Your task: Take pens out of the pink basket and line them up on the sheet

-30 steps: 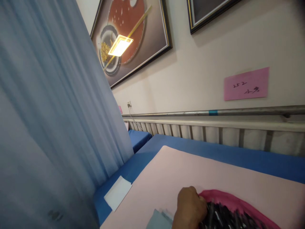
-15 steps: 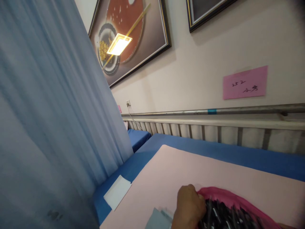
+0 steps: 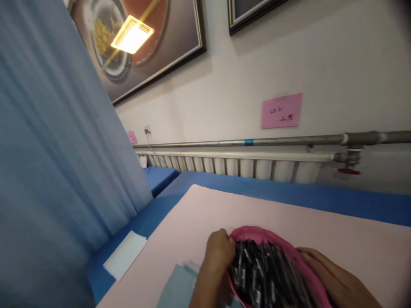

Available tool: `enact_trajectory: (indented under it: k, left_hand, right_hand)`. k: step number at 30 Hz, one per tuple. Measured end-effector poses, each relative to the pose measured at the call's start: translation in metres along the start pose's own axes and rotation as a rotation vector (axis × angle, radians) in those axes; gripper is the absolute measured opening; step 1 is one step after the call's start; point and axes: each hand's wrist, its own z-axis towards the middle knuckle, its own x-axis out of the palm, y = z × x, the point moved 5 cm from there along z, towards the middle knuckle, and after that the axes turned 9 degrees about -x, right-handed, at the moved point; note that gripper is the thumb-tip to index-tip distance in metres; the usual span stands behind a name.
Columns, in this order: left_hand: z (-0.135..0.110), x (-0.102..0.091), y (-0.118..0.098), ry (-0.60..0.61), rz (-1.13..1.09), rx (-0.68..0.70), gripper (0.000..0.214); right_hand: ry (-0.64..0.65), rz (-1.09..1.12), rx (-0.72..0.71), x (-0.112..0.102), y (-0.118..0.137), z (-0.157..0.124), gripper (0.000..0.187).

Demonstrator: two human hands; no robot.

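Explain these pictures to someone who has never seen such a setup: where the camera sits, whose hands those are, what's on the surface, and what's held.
There is no machine here. One camera, worn on a person's head, looks forward and down at their own bare hands. The left hand grips the rim of a pink container packed with dark, slender items, too blurred to name surely. The right hand is at its other side; its fingers' grip is unclear. Underneath, a pale pink sheet covers part of a blue surface. To the left lie a white paper and a light-blue item.
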Motion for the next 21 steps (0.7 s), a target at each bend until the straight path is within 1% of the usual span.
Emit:
enact_trajectory:
  k: [2, 5, 8, 13, 16, 21]
  left_hand:
    - [0.002, 0.001, 0.000, 0.005, 0.000, 0.012, 0.033]
    - [0.003, 0.001, 0.000, 0.006, -0.009, 0.028, 0.035]
    - [0.003, 0.001, 0.000, 0.020, -0.031, 0.046, 0.038]
    - [-0.002, 0.000, -0.002, 0.067, -0.088, 0.093, 0.037]
    - [-0.004, 0.002, -0.002, 0.082, -0.107, 0.099, 0.036]
    - [-0.002, 0.004, -0.004, 0.071, -0.041, 0.085, 0.036]
  right_hand:
    - [0.032, 0.063, 0.090, -0.006, 0.003, 0.002, 0.038]
    - [0.039, 0.115, 0.107, -0.008, 0.012, 0.005, 0.035]
    - [0.055, 0.153, 0.141, -0.006, 0.015, 0.004, 0.033]
    - [0.054, 0.170, 0.146, -0.006, 0.014, 0.002, 0.034]
    - [0.052, 0.157, 0.135, -0.006, 0.015, 0.002, 0.034]
    - [0.060, 0.171, 0.134, -0.005, 0.017, 0.001, 0.033]
